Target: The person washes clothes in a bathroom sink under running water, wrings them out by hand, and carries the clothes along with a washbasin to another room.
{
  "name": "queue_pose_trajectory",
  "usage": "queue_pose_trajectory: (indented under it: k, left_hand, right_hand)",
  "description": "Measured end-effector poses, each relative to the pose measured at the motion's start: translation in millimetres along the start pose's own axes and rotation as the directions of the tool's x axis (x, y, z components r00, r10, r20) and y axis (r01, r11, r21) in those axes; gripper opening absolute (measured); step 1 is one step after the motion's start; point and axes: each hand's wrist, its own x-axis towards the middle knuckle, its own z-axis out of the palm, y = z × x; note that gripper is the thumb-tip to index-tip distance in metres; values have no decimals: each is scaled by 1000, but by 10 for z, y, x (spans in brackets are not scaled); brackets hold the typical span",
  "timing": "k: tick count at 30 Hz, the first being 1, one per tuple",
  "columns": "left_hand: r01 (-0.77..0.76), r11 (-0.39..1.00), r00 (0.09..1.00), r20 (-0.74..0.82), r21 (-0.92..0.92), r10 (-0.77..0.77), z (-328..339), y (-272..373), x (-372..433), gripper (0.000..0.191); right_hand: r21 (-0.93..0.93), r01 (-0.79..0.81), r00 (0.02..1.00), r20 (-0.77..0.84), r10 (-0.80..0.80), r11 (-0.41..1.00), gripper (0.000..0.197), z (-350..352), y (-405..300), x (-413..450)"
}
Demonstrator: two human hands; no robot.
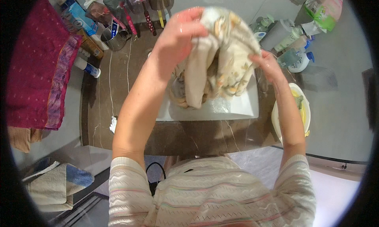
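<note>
A wet cream garment (234, 58) with a printed pattern in orange and green hangs between my hands, partly blurred. My left hand (185, 34) grips its upper left part, the fingers bent over the cloth. At the right edge of the cloth, my right hand (268, 64) pinches it between thumb and fingers. Below the garment lies the white rectangular sink basin (245, 110), with water in its front part. The cloth hides most of the basin and whatever stands behind it. Whether the lower folds touch the water I cannot tell.
Toothbrush cups (114, 5) and a steel mug (114, 40) stand back left on the brown marbled counter (177, 135). Pump bottles (299, 62) crowd the back right. A pale oval basin (276, 120) sits behind my right forearm. Crumpled white tissue (113, 124) lies left; a magenta cloth (35, 67) hangs beyond.
</note>
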Motion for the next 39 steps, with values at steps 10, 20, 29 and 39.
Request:
queue_pose_trajectory:
  k: [10,20,29,39]
  left_hand:
    - [431,-254,832,-490,866,-259,-697,-1846,-959,59]
    - [618,-74,707,-595,783,-382,-1017,-2621,-638,31]
    - [638,767,512,-707,-68,-488,-1351,-2388,-574,36]
    - [744,661,593,-555,99,-584,-1118,-1479,-1087,32]
  right_hand:
    - [-801,-23,994,45,99,598,68,1249,1011,385]
    - [-877,49,943,-117,-313,477,35,1772,2391,810]
    - [-341,162,956,-180,-233,926,29,1892,950,507]
    - [-700,-217,964,-44,263,680,43,1341,1095,620]
